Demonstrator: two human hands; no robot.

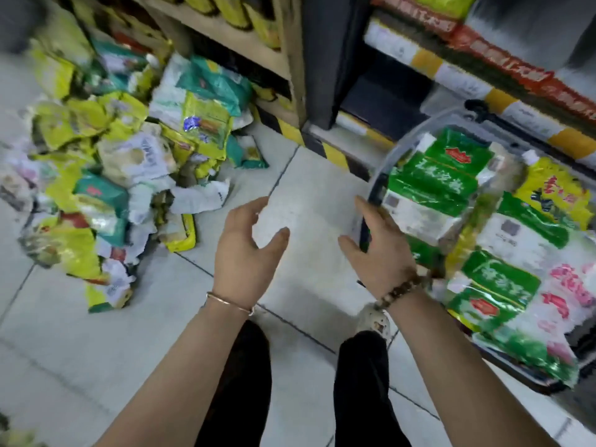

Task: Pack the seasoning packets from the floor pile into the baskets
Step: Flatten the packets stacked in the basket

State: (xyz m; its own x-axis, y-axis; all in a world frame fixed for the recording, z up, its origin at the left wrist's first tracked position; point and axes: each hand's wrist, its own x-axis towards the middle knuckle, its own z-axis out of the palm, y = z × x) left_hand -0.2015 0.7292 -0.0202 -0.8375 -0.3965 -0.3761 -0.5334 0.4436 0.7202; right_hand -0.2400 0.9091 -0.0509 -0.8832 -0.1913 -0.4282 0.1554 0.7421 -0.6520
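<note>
Both hands are open and hold nothing — the left hand with fingers spread, the right hand by the basket rim; blur hides any touch. Beyond it, green packets lie flat, long sides pointing away. Left of the left hand, the floor pile points every way — its far side cut off.

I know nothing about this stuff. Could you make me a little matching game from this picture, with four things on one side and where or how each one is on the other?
Things:
1. packet pile
2. basket
3. left hand
4. right hand

Places or states:
A. at the basket's near edge
B. heaped on the floor, left side
C. right side, holding green packets
D. empty, fingers spread, in the middle

Pairs: 1-B, 2-C, 3-D, 4-A
</note>
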